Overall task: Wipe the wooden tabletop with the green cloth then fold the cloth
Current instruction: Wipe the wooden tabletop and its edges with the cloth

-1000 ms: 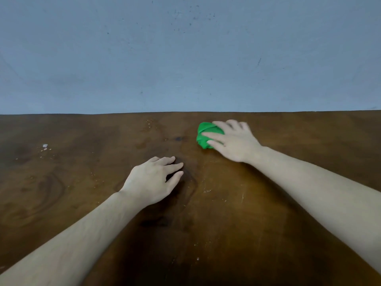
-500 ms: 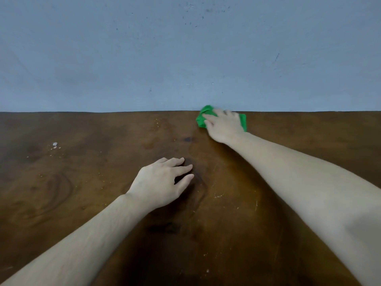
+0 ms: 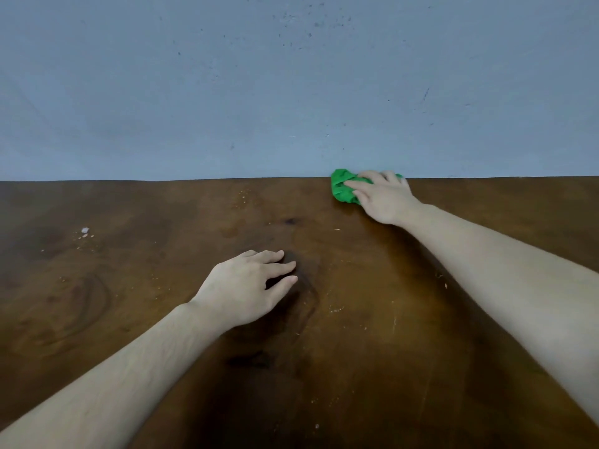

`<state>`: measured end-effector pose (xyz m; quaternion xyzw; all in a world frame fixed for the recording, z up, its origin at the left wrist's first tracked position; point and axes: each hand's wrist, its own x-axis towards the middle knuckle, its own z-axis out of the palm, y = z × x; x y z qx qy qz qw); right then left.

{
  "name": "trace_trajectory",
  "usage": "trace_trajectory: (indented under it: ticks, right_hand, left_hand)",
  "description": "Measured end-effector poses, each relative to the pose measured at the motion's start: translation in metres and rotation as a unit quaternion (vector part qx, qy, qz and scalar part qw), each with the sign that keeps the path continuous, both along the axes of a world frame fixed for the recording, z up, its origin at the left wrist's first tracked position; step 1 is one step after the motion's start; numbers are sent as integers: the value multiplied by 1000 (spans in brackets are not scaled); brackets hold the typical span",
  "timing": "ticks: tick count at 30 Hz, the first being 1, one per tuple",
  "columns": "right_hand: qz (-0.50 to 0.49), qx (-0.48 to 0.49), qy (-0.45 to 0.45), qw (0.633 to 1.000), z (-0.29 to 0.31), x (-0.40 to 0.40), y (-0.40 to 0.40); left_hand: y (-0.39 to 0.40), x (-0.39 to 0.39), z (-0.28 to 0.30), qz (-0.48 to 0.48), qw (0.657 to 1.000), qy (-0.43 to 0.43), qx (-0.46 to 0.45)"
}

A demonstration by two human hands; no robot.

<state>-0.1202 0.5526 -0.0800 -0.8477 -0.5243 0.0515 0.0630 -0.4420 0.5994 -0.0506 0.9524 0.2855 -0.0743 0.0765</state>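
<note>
**Cloth at the far edge, under your right hand**

While your left hand (image 3: pixel 251 286) rests palm-down on the wooden tabletop (image 3: pixel 372 367) near its middle, fingers loosely spread and holding nothing, your right hand (image 3: pixel 382 199) is stretched out to about one o'clock, at the far edge where the tabletop meets the blue-grey wall (image 3: pixel 291 85). There it presses on the bunched green cloth (image 3: pixel 342 187), fingers lying over the cloth and bent lightly round it. The cloth is crumpled, not folded. Pale crumbs (image 3: pixel 85 233) lie on the wood at about ten o'clock, well apart from both hands.
</note>
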Motion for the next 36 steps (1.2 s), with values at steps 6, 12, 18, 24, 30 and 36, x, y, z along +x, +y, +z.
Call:
trace_trajectory:
  ticks: [6,12,18,24,30,36]
  right_hand:
    - [46,7,55,997,-1,-17,42]
    - [35,-11,31,999,-2,-56,67]
    - [78,-25,41,996,-2,-114,14]
    - [62,-28,64,996,3,-200,-70]
    - [17,-17,58,998,3,-298,-150]
    - [13,23,-26,999,0,-346,-208]
  left_hand:
    - [2,-2,0,-10,1000,-5,-9]
    - [5,-13,-1,-24,1000,3,-11]
    - [7,-40,2,-34,999,20,6]
    - [4,-79,2,-86,996,33,18]
    - [-11,-131,-6,-148,988,20,39]
    - [-19,-155,-4,-175,984,3,27]
